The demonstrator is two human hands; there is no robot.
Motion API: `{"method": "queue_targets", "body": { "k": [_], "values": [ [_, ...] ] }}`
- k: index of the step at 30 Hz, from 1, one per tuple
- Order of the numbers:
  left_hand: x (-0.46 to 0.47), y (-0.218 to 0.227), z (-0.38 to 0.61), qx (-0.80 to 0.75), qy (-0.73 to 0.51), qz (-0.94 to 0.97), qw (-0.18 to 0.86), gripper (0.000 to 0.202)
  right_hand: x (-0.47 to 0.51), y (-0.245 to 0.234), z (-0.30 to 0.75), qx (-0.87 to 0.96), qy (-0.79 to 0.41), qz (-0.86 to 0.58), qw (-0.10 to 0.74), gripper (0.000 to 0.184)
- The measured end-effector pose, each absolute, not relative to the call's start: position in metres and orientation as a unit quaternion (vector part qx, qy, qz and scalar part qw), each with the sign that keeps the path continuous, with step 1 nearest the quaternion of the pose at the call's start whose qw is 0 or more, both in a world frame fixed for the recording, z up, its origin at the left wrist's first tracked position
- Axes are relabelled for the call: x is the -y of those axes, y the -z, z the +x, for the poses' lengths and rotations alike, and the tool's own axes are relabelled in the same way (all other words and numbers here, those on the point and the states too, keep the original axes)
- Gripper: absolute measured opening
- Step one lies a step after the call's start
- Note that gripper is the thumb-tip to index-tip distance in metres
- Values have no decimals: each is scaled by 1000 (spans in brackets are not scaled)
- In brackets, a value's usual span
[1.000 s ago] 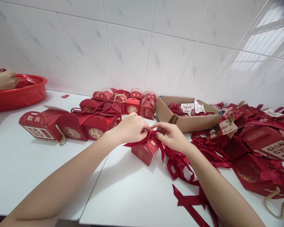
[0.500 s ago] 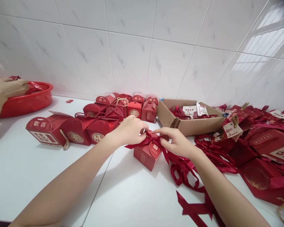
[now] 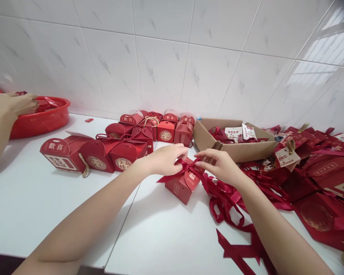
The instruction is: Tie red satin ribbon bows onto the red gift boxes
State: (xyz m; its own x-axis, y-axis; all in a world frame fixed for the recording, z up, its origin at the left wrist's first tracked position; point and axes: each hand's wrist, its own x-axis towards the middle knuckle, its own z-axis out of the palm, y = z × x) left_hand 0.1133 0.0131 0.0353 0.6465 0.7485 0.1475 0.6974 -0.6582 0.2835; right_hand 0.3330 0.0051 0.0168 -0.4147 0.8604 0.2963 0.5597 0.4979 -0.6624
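Observation:
On the white table a small red gift box (image 3: 183, 185) stands at an angle in front of me. Dark red ribbon (image 3: 186, 166) crosses its top in a bow. My left hand (image 3: 170, 158) pinches the ribbon at the left of the bow, and a ribbon tail sticks out to the left below that hand. From the other side my right hand (image 3: 218, 164) has thumb and fingertips closed on the ribbon at the bow's right. Loose ribbon (image 3: 223, 202) lies tangled beside the box, under my right forearm.
Several red gift boxes (image 3: 97, 154) stand in rows at the left and back. Behind my right hand is a cardboard box (image 3: 246, 151) with cards and ribbon. Red boxes and tags (image 3: 318, 214) pile up at right. At far left another person's hand (image 3: 14, 105) reaches over a red basin (image 3: 43, 122).
The view has shifted slightly, so everything sits a little to the right. Both hands stay at the bow with little movement. The other person's hand is still over the basin.

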Motion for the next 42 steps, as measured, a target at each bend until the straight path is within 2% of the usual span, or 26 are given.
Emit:
{"method": "queue_targets", "body": {
  "k": [6, 12, 18, 22, 26, 30, 34, 42],
  "values": [
    [-18, -32, 113, -394, -135, 893, 169, 7, -4, -21, 332, 780, -280, -502, 246, 42],
    [-23, -35, 112, -369, -166, 862, 307, 9, -4, -22, 334, 753, -359, -480, 270, 30],
    [-30, -31, 111, -379, -173, 828, 376, 39, -5, -20, 332, 721, -402, -495, 271, 36],
    [-33, -29, 110, -377, -174, 820, 395, 47, -3, -21, 329, 716, -406, -492, 284, 41],
    [-36, -28, 107, -351, -170, 807, 443, 47, -5, -20, 328, 692, -443, -482, 304, 37],
    [-40, -27, 103, -335, -144, 798, 480, 34, -7, -19, 329, 691, -444, -494, 285, 37],
    [-40, -26, 102, -337, -148, 796, 481, 29, -7, -18, 329, 704, -433, -475, 302, 34],
    [-36, -25, 108, -375, -149, 828, 390, 29, -7, -15, 327, 672, -478, -427, 370, 31]
  ]
}}
